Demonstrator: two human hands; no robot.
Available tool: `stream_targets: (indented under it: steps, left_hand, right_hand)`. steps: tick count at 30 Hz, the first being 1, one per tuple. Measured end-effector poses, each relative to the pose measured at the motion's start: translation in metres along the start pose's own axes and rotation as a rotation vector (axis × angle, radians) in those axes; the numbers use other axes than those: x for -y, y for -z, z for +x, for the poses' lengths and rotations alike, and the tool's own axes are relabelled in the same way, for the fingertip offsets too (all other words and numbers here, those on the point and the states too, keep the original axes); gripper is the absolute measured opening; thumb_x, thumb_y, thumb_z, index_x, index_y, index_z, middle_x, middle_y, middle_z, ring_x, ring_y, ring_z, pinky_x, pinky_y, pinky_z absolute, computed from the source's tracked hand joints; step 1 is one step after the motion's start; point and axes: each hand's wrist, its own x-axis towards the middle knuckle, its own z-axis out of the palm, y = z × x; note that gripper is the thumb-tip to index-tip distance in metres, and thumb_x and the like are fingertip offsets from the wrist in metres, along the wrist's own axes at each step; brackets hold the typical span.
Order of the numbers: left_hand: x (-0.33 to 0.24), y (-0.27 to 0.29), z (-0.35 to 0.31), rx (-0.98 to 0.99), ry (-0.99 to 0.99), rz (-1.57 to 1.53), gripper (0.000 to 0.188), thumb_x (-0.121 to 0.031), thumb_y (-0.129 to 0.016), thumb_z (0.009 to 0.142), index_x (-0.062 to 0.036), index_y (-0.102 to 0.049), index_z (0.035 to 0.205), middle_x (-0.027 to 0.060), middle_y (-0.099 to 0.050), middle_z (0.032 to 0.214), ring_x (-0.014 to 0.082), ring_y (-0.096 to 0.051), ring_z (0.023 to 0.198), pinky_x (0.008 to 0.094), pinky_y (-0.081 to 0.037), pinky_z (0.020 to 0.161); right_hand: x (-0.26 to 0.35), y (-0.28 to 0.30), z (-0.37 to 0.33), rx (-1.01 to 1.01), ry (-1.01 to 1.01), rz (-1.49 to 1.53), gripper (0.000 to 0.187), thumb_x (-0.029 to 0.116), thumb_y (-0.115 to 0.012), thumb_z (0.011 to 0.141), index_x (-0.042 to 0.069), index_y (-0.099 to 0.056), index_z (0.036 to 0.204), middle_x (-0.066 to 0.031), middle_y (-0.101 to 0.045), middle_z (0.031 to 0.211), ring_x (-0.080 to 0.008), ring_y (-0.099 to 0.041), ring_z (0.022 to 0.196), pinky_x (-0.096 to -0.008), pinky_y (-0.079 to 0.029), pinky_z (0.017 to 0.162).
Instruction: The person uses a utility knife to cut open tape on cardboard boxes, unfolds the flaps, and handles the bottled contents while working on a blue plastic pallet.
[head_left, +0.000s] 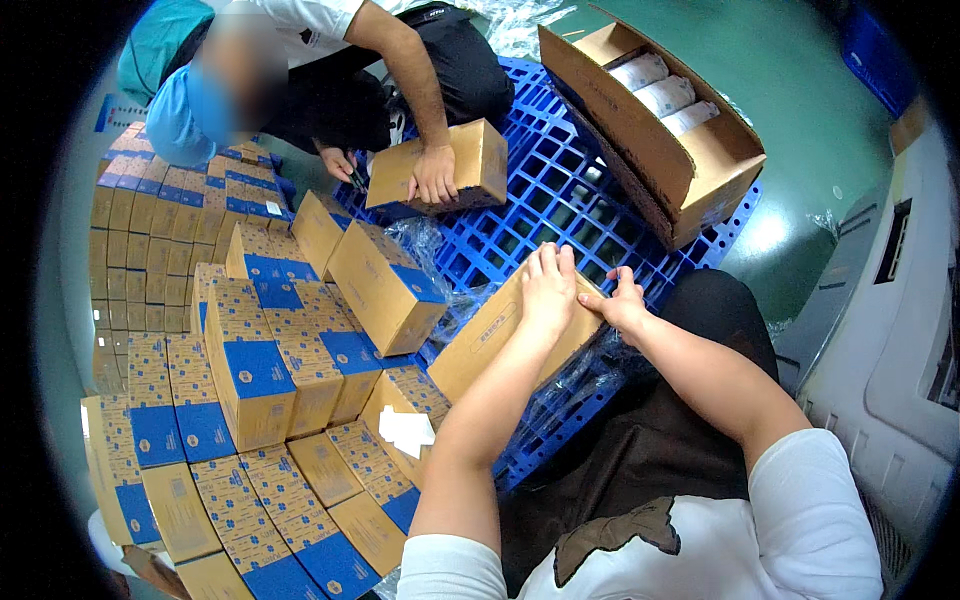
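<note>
A tan cardboard box (488, 338) stands slantwise in front of me on the edge of the blue pallet, with clear plastic film around it. My left hand (548, 290) lies on its upper far part with fingers stretched out. At the right end of the same box is my right hand (625, 302). Its thumb reaches the box edge, and the forefinger sticks up apart from the thumb; the other fingers are partly curled. Anything small in the right hand is too small to make out. My left forearm hides part of the box.
Left of me rise stacked tan-and-blue boxes (258, 370), with folded white paper (407, 430) on one. A co-worker crouches across, one hand (433, 178) on another box (480, 165). An open carton (720, 165) with white wrapped rolls rests on the blue pallet (470, 235).
</note>
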Motion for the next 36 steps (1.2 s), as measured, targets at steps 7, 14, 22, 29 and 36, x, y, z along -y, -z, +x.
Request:
stream_targets:
  steps: [7,14,22,29,36]
  left_hand:
    - [0.023,-0.025,-0.035,-0.071,-0.017,0.245,0.062,-0.020,-0.058,0.076,-0.0057,-0.034,0.131,0.0139,-0.040,0.131,0.0355,-0.039,0.120,0.0518,-0.038,0.092]
    - [0.011,0.036,0.011,0.663,0.668,-0.065,0.078,-0.031,-0.064,0.071,0.0026,-0.030,0.133,0.0243,-0.041,0.130,0.0402,-0.042,0.120,0.0509,-0.036,0.097]
    - [0.103,0.040,-0.005,0.568,0.429,-0.541,0.043,-0.005,-0.056,0.072,-0.0057,-0.059,0.115,0.0185,-0.063,0.105,0.0284,-0.061,0.099,0.0339,-0.047,0.084]
    - [0.135,0.067,-0.089,0.681,0.593,-0.206,0.033,-0.014,-0.051,0.079,-0.0092,-0.060,0.110,0.0232,-0.062,0.098,0.0357,-0.059,0.096,0.0422,-0.045,0.084]
    - [0.150,0.108,-0.128,0.622,0.585,-0.310,0.030,-0.031,-0.054,0.083,-0.0046,-0.064,0.094,0.0210,-0.063,0.091,0.0373,-0.059,0.090,0.0427,-0.047,0.077]
  right_hand:
    - [0.001,-0.003,-0.004,0.056,0.000,0.004,0.074,0.035,-0.081,0.062,0.015,-0.036,0.118,-0.0196,-0.042,0.118,-0.0333,-0.045,0.108,-0.0416,-0.040,0.090]
    - [0.003,0.001,-0.002,0.048,-0.016,0.001,0.073,0.037,-0.081,0.063,0.016,-0.038,0.118,-0.0194,-0.041,0.119,-0.0343,-0.042,0.111,-0.0427,-0.039,0.092]
    - [0.001,-0.002,0.001,0.075,-0.023,-0.012,0.070,0.036,-0.080,0.065,0.017,-0.038,0.117,-0.0182,-0.042,0.119,-0.0335,-0.044,0.110,-0.0436,-0.041,0.090]
    - [0.006,0.007,-0.011,-0.057,-0.132,-0.002,0.095,0.043,-0.081,0.060,0.010,-0.027,0.130,-0.0223,-0.033,0.127,-0.0367,-0.039,0.115,-0.0445,-0.037,0.096]
    - [0.020,-0.019,-0.026,-0.035,-0.219,0.207,0.092,0.038,-0.077,0.068,0.008,-0.018,0.132,-0.0252,-0.027,0.129,-0.0377,-0.038,0.116,-0.0446,-0.038,0.095]
